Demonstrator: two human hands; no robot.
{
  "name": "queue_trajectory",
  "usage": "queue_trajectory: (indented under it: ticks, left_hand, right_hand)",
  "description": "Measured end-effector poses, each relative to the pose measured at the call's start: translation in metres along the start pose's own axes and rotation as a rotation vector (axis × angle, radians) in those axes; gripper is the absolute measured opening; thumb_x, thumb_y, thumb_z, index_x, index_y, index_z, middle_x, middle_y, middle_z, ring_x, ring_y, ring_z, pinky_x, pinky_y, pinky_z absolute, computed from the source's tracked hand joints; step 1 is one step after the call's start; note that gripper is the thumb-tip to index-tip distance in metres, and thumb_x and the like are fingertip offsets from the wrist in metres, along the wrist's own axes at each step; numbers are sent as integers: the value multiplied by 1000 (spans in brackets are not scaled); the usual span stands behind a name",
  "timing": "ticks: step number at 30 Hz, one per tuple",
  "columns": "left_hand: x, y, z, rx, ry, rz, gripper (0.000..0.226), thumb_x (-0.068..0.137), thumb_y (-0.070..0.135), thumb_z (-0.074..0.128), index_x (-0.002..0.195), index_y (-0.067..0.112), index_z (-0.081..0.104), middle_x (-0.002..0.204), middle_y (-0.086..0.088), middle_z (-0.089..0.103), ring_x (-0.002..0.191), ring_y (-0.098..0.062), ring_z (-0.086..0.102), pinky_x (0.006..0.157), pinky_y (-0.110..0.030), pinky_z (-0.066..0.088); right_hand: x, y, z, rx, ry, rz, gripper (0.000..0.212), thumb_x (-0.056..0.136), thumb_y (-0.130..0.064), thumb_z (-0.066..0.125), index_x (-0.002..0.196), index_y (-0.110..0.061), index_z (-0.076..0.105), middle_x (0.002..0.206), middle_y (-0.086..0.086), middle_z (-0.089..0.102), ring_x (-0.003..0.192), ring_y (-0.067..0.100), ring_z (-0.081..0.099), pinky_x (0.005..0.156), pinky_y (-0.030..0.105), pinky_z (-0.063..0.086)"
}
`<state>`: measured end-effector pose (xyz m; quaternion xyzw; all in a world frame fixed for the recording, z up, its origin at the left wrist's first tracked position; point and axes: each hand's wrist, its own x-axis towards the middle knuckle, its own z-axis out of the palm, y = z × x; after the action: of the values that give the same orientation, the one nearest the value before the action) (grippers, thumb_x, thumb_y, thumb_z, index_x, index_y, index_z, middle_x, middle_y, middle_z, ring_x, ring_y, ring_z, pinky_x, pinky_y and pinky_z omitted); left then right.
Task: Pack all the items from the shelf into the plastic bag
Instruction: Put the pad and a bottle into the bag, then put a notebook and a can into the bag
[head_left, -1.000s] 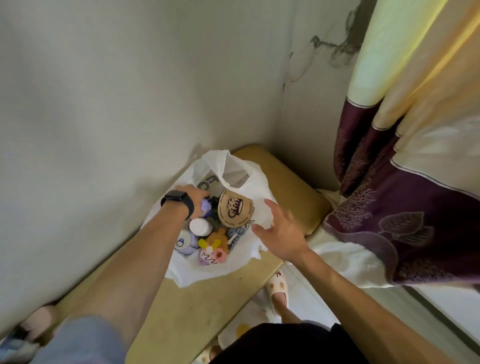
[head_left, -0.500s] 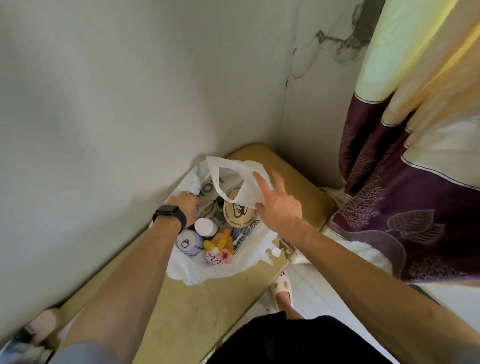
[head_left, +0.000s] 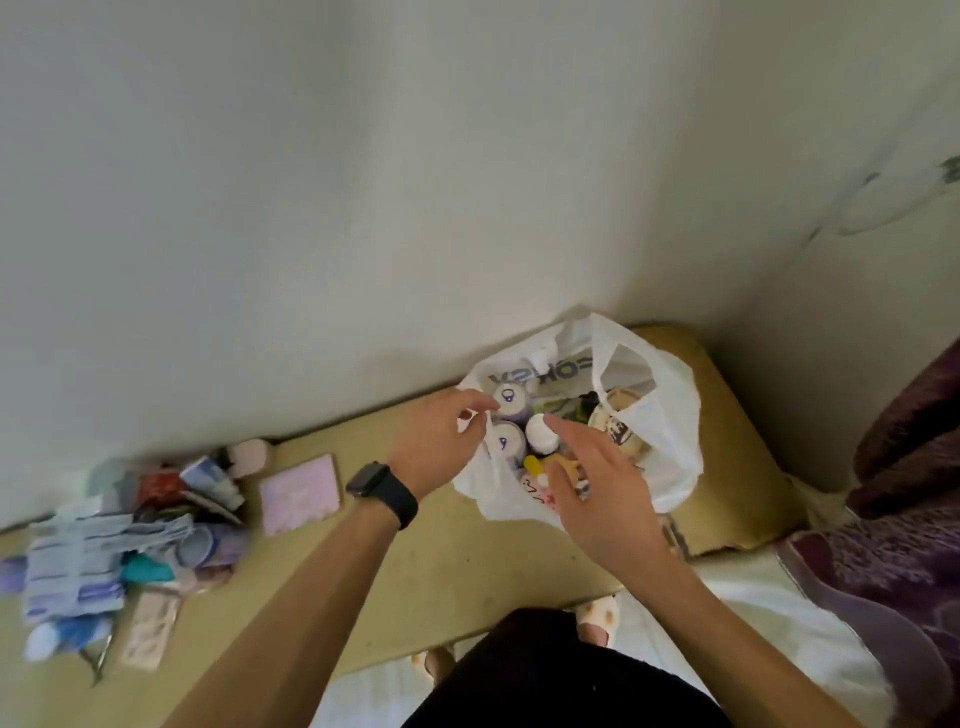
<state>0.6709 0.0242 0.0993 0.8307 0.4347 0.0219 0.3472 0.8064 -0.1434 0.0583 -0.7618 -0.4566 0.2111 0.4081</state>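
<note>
The plastic bag (head_left: 672, 415) sat at the right end of the shelf (head_left: 441, 566). The left hand (head_left: 436, 441) pinched its rim, probably to keep it open; the right hand (head_left: 602, 499) hovered above, fingers spread. Unpacked items (head_left: 130, 530) lay at the left end.

Left hand (head_left: 441, 441) pinches the left rim of the white plastic bag (head_left: 670, 415) on the shelf (head_left: 467, 561). Right hand (head_left: 602, 499) hovers flat above it. Loose items (head_left: 130, 530) lie left.
</note>
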Motion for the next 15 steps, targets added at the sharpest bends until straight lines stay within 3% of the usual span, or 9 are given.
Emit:
queue_trajectory:
  ticks: [3, 7, 11, 15]
  left_hand:
    - [-54, -41, -17, -43, 103, -148, 23, 95, 22, 55, 110, 33, 68, 108, 17, 65, 95, -2, 60, 84, -16, 45]
    - [-127, -109, -41, -43, 220, -341, 23, 95, 25, 55, 114, 33, 65, 107, 17, 62, 94, -2, 59, 87, -27, 51]
    - [-187, -174, -63, -76, 294, -474, 22, 95, 26, 55, 114, 34, 63, 111, 15, 64, 94, -3, 57, 81, -20, 45]
    - [-222, -242, -82, -101, 337, -558, 24, 94, 26, 55, 116, 34, 63, 115, 14, 62, 96, -3, 55, 79, -19, 42]
  right_hand:
    - [3, -30, 36, 8, -146, -92, 38, 95, -27, 56, 133, -30, 58, 131, -11, 60, 118, 7, 54, 96, 23, 46]
    - [0, -77, 95, 18, -365, -189, 37, 95, -26, 58, 132, -33, 59, 133, -15, 58, 125, 4, 48, 104, 18, 34]
    - [-3, -124, 156, -44, -509, -288, 39, 94, -27, 60, 132, -31, 60, 133, -12, 58, 124, 9, 49, 105, 24, 37]
    - [-3, -156, 225, -149, -637, -256, 43, 94, -30, 58, 137, -30, 55, 137, -10, 56, 125, 13, 49, 103, 20, 32]
